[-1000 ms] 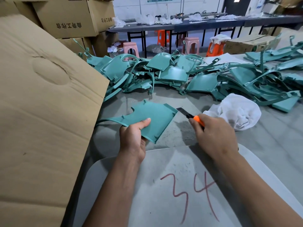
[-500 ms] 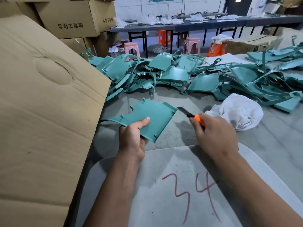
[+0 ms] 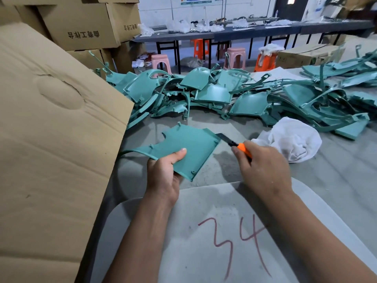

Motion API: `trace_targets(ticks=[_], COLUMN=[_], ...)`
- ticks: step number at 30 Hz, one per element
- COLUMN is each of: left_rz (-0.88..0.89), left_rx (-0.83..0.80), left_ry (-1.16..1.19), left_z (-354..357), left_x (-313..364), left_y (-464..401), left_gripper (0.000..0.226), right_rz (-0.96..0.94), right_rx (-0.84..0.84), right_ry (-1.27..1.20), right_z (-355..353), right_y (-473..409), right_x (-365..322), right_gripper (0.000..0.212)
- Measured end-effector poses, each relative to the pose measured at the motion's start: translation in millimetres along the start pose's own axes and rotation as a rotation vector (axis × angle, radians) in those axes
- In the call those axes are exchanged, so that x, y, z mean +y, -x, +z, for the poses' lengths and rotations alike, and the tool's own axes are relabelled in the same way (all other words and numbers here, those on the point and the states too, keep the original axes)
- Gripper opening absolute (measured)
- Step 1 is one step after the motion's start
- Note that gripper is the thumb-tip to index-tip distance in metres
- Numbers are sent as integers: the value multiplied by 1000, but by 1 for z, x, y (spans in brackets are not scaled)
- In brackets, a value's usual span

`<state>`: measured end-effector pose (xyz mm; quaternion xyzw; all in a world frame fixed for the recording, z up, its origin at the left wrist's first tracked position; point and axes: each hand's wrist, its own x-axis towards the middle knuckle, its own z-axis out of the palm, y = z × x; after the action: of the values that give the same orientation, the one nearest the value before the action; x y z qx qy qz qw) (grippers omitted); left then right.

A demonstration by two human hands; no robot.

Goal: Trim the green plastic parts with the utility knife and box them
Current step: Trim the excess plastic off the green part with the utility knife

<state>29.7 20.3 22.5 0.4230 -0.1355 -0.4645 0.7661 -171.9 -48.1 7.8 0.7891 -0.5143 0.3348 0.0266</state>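
Note:
My left hand [image 3: 163,176] grips a flat green plastic part [image 3: 189,148] by its near edge, thumb on top, holding it just above the grey table. My right hand [image 3: 263,170] grips an orange utility knife [image 3: 234,145]; its dark blade touches the part's right corner. A large heap of green plastic parts [image 3: 224,94] covers the far side of the table. A big open cardboard box flap [image 3: 51,139] stands at the left.
A crumpled white cloth [image 3: 289,139] lies right of the knife. A grey board marked "34" [image 3: 224,231] lies in front of me. Stacked cardboard cartons [image 3: 81,27] stand at the far left; a long dark bench [image 3: 244,31] and plastic stools [image 3: 235,56] are beyond.
The knife blade has closed in on the part's right corner and now touches it. My left hand holds the part in much the same place.

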Motion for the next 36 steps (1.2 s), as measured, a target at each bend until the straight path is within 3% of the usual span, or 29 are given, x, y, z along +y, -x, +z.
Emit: trace_targets(ticks=[2, 5, 8, 11, 15, 18, 21, 23, 26, 28, 30, 33, 36], left_rz=[-30, 33, 233, 390, 524, 537, 306, 94, 17, 97, 240, 572, 745], left_rx=[-43, -112, -226, -360, -415, -266, -187, -273, -349, -251, -154, -66, -57], left_ry=[-16, -187, -590, -735, -609, -499, -263, -18, -5, -149, -296, -663, -813], left_z=[2, -1, -3, -2, -4, -2, 8, 12, 18, 21, 18, 8, 6], left_x=[-4, -11, -18, -23, -23, -22, -24, -23, -26, -30, -31, -30, -30], left_y=[3, 6, 6, 5, 3, 5, 11, 15, 21, 21, 19, 14, 16], left_gripper=[47, 36, 31, 41, 25, 14, 34, 52, 43, 27, 11, 16, 25], right_rz=[153, 310, 223, 6, -22, -15, 48, 127, 211, 194, 158, 0, -232], right_rx=[-34, -13, 138, 53, -197, -182, -63, 0, -40, -89, -34, 152, 137], right_ry=[94, 89, -222, -514, -702, -822, -852, -895, -1016, -927, -702, -486, -518], right_z=[0, -1, -7, -10, -13, -14, -14, -13, -11, -8, -5, -8, -14], right_y=[-4, -8, -7, -5, -6, -6, -4, -4, -6, -6, -4, -1, 6], right_x=[11, 20, 16, 8, 3, -1, -7, -11, -8, -9, -10, -14, -27], right_gripper=[43, 46, 47, 34, 27, 29, 35, 30, 29, 35, 44, 46, 35])
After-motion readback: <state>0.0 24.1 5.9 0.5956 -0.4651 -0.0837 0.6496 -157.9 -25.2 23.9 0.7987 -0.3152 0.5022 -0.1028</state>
